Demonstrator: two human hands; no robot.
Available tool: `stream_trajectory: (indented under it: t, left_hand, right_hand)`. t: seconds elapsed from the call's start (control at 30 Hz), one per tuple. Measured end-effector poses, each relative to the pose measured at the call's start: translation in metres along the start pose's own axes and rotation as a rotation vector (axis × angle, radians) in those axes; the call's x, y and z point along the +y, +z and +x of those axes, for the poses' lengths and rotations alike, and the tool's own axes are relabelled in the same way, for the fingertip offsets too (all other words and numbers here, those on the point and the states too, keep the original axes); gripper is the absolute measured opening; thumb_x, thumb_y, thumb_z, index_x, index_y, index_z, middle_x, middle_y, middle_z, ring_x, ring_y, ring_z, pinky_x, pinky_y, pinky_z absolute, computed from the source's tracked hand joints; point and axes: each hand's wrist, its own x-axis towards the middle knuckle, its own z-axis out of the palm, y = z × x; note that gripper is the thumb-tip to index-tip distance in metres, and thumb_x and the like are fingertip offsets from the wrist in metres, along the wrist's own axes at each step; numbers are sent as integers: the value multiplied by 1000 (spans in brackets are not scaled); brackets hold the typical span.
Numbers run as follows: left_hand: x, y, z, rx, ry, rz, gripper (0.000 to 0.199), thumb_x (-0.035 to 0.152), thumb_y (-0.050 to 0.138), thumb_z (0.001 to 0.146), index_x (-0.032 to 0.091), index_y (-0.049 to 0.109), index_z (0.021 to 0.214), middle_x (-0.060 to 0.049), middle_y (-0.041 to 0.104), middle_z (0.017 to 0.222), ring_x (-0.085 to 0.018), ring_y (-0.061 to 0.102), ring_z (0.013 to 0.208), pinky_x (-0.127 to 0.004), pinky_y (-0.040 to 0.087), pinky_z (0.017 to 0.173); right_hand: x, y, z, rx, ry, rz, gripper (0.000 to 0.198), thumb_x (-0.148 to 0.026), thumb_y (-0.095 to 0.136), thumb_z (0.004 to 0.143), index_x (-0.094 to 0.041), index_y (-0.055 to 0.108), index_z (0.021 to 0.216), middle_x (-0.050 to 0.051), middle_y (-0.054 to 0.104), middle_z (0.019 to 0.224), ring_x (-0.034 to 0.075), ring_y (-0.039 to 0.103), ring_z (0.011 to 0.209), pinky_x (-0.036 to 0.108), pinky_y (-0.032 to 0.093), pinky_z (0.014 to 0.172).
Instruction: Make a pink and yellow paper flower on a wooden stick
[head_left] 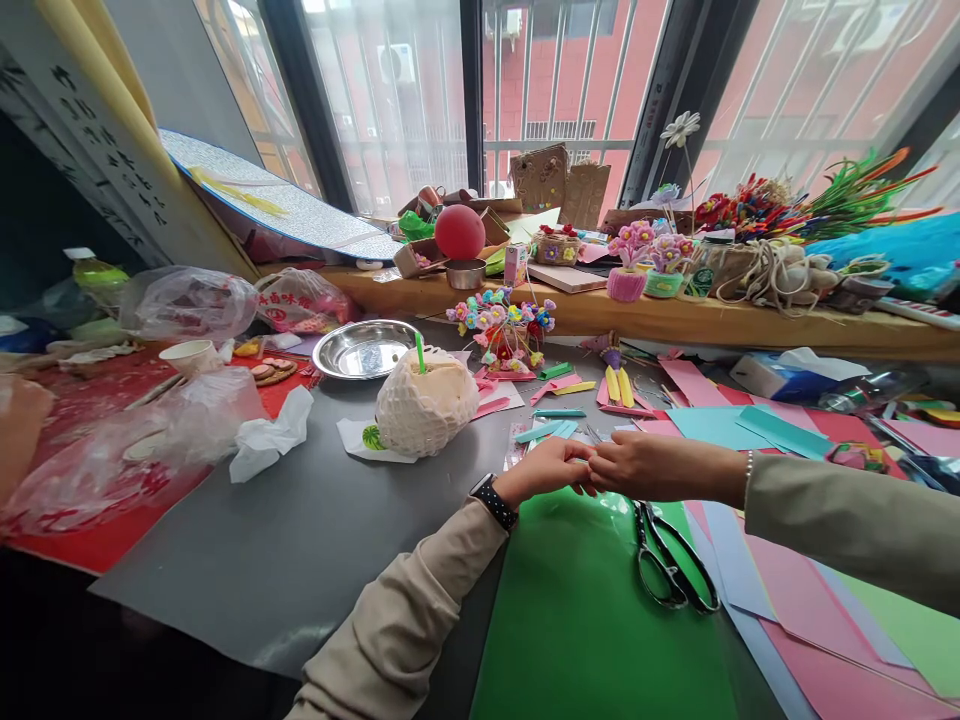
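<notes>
Green sheet (592,620): is lying nearest the camera, glossy and flat on the grey desk (300,560), its far edge running beneath the two hands.
Left hand (544,470): is reaching up from below, a dark dotted watch strap (495,503) circling its wrist, its fingertips meeting those of the other hand.
Right hand (652,465): is stretching in from the right, a beaded bracelet (748,468) showing at the cuff, its fingers curling against the left hand.
Grip: both hands' fingers are pressing close together; what they may be pinching is hiding behind them, so I cannot tell.
Thin pointed piece (594,434): is showing just beyond the touching fingers, too small to identify.
Scissors (675,570): are resting on the green sheet just below the right hand, dark handle loops pointing toward the camera.
Turquoise strips (559,413): are lying just beyond the hands.
Coloured sheets (810,600): pink, lilac and pale green, are overlapping right of the scissors.
Netted round thing (427,405): is sitting left of the strips, a green straw (420,352) poking up from its top.
Metal dish (365,350): is lying behind it, to the left.
Wooden ledge (420,298): is running along the windows, carrying a red ball (460,233) in a metal tin (466,273).
</notes>
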Motion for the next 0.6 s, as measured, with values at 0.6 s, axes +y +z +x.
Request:
stream_trajectory:
  t: [0.6]
  left_hand:
    - [-5, 13, -4, 636, 327, 607, 24, 10, 40, 77, 14, 58, 92, -5, 66, 81, -15, 61, 71, -27, 48, 68]
  right_hand:
    - [-13, 26, 11, 197, 531, 0, 17, -5, 43, 78, -17, 52, 72, 1, 55, 65, 14, 44, 56, 29, 23, 51]
